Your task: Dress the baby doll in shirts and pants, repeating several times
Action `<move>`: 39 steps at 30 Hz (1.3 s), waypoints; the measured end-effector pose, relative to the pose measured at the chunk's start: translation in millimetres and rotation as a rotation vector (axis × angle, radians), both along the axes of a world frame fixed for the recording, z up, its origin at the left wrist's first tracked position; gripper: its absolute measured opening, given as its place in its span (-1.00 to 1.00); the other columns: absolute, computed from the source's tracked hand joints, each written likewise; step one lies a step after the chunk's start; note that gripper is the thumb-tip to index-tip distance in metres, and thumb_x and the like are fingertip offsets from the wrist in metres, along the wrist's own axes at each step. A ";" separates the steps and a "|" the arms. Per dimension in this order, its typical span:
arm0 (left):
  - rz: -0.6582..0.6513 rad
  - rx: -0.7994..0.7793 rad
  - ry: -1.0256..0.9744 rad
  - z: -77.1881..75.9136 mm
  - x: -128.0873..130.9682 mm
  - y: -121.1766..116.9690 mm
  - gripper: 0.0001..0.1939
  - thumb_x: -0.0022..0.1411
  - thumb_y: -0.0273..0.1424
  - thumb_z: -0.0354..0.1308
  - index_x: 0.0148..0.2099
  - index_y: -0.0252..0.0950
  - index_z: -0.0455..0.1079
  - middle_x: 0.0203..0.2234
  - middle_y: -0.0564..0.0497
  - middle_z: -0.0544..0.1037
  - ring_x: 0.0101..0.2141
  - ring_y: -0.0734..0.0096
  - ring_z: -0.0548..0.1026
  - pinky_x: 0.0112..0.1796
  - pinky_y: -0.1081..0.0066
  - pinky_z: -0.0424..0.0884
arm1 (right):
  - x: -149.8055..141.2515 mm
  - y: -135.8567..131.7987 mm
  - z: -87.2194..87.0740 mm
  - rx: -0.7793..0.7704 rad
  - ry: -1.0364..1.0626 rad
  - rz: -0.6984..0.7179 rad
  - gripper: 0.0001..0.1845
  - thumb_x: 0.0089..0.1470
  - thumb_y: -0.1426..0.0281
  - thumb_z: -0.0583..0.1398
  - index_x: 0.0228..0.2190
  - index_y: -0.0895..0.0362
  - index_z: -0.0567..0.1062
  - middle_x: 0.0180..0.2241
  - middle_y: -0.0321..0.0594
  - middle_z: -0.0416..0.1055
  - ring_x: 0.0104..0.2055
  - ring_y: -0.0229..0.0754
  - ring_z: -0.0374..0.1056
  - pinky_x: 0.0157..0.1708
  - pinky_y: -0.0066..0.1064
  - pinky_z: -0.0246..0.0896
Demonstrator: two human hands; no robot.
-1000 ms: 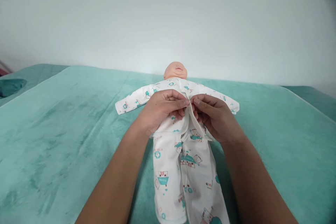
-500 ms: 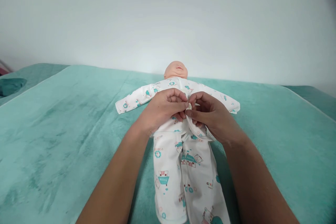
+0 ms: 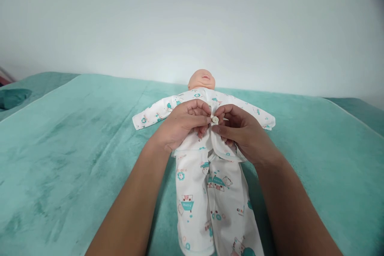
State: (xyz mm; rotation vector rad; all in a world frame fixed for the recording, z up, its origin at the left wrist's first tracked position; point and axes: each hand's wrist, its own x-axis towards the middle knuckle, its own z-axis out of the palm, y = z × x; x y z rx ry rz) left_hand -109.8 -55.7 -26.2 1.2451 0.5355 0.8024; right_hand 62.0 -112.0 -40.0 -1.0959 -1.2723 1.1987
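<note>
A baby doll [image 3: 201,79] lies on its back, dressed in a white printed shirt [image 3: 159,111] and matching trousers [image 3: 192,204]. Both sleeves stretch out to the sides. At the front of the shirt, a pale round button [image 3: 215,120] shows between my fingertips. My left hand [image 3: 192,122] pinches the shirt's front edge just left of the button. From the other side my right hand [image 3: 237,128] has thumb and forefinger closed on the opposite part of the shirt front, beside the button. The lower corner of the shirt hangs loose over the trousers' waist.
A teal plush blanket [image 3: 75,160] spreads under the doll and across the bed. Behind the doll's head rises a plain white wall [image 3: 192,20]. At the far left lies a darker teal bundle [image 3: 13,98].
The button, mostly covered by my fingers before, now shows plainly on the shirt front. My left fingertips have drawn slightly to the left. My right hand has barely moved.
</note>
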 end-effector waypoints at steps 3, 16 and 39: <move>-0.006 -0.006 -0.010 0.1 -0.2 0.9 -0.87 0.06 -0.59 0.21 -0.34 -0.32 0.34 -0.65 0.18 0.36 -0.64 0.62 0.35 -0.59 0.56 0.32 | -0.2 0.3 -0.2 0.001 0.002 0.000 -0.72 -0.06 0.36 0.37 -0.28 0.06 0.45 -0.45 -0.42 0.23 -0.55 -0.45 0.14 -0.65 -0.63 0.10; 0.420 0.437 0.167 -4.4 3.6 -1.8 -0.84 0.24 -0.47 0.05 -0.19 -0.25 0.45 -0.52 0.11 0.46 -0.52 0.54 0.41 -0.46 0.49 0.38 | -0.8 0.7 -0.9 0.112 0.183 -0.104 -0.78 0.11 0.25 0.25 -0.46 0.10 0.40 -0.58 -0.39 0.23 -0.63 -0.39 0.10 -0.69 -0.53 -0.06; 0.572 1.018 0.436 -23.8 6.1 10.5 -0.63 0.20 -0.65 -0.05 -0.32 -0.21 0.54 -0.08 0.02 0.59 0.01 0.32 0.46 0.08 0.19 0.36 | -15.4 -1.9 -9.8 0.341 -0.403 -0.447 -0.65 0.22 0.16 0.15 -0.46 0.06 0.61 -0.47 -0.26 0.49 -0.41 -0.22 0.35 -0.37 -0.35 0.18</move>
